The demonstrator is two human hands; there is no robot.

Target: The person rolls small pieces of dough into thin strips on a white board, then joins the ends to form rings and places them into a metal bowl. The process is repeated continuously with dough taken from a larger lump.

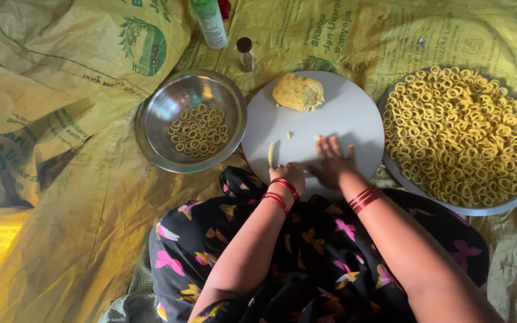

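Observation:
A round white board (pixel 354 113) lies on the yellow sheet in front of me. A lump of yellow dough (pixel 298 92) sits at its far edge. My right hand (pixel 332 161) presses flat on the board's near side, fingers spread, with a bit of dough under the fingertips. My left hand (pixel 286 174) rests curled at the board's near-left edge. A thin dough strip (pixel 271 154) pokes out from it; whether the fingers pinch it I cannot tell. Both wrists wear red bangles.
A steel bowl (pixel 157 119) left of the board holds several small dough rings. A big steel plate (pixel 402 176) on the right is heaped with rings. A green-white bottle (pixel 209 23) and a small brown-capped vial (pixel 245 52) stand at the back. My lap wears black butterfly-print cloth.

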